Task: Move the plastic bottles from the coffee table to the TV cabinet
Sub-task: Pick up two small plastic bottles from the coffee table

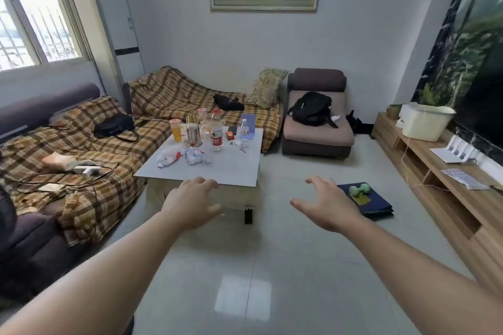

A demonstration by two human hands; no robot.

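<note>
Nothing is moved yet: the plastic bottles point(217, 136) cluster near the table's point(231, 171) far edge, the TV cabinet point(446, 185) holds none, and left hand point(192, 202) and right hand point(328, 202) reach out spread and empty.

Two bare arms and two bare hands

Seen from above: left hand point(194, 205) and right hand point(328, 205), each at the end of a long bare forearm. No sleeves anywhere along either arm, right down to the bottom edge of the view. No gloves, no rings, no watch, no bands on the wrists. Short, plain fingernails, without paint. Smooth arms, no marks or stickers showing. Broad backs of the hands, rounded knuckles. Left thumb a bit blurred. Nothing else of the person seen.
</note>
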